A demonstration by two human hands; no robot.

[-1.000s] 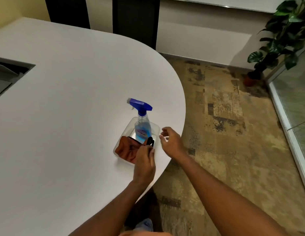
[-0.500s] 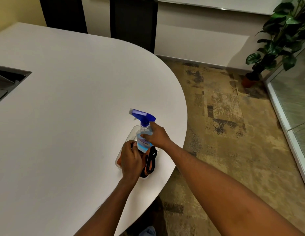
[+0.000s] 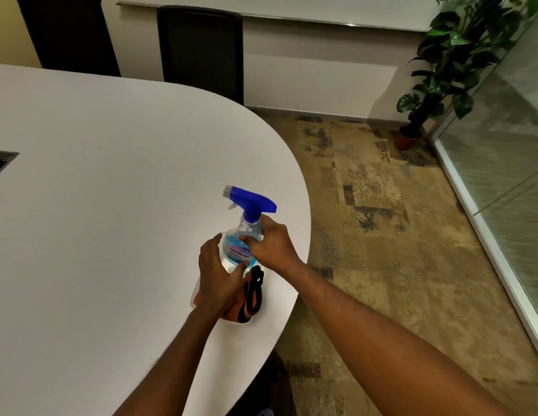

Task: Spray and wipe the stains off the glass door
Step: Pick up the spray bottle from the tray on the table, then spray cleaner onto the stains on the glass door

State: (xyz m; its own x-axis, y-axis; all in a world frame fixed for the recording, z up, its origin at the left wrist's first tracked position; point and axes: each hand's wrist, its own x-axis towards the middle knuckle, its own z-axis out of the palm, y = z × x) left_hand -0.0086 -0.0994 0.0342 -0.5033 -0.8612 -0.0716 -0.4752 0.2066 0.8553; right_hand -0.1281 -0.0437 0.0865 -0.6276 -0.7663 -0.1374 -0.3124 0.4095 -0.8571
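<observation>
White table point(image 3: 111, 205): spray bottle point(image 3: 242, 238) upright, nozzle pointing left.

tray point(image 3: 198, 291): almost wholly hidden under left hand point(image 3: 215, 277) | cloth point(image 3: 235, 310): mostly covered, only an orange edge shows | spray bottle point(image 3: 242, 235): label blurred, unreadable; lower body behind both hands | plant point(image 3: 451, 55): top cut off by edge | table point(image 3: 96, 205): left side cut off

The right hand point(image 3: 272, 246) grips the neck of the upright spray bottle point(image 3: 245, 232) near the counter point(image 3: 111, 205) edge; the left hand point(image 3: 216, 274) cups its base above an orange cloth point(image 3: 240, 307).
</observation>
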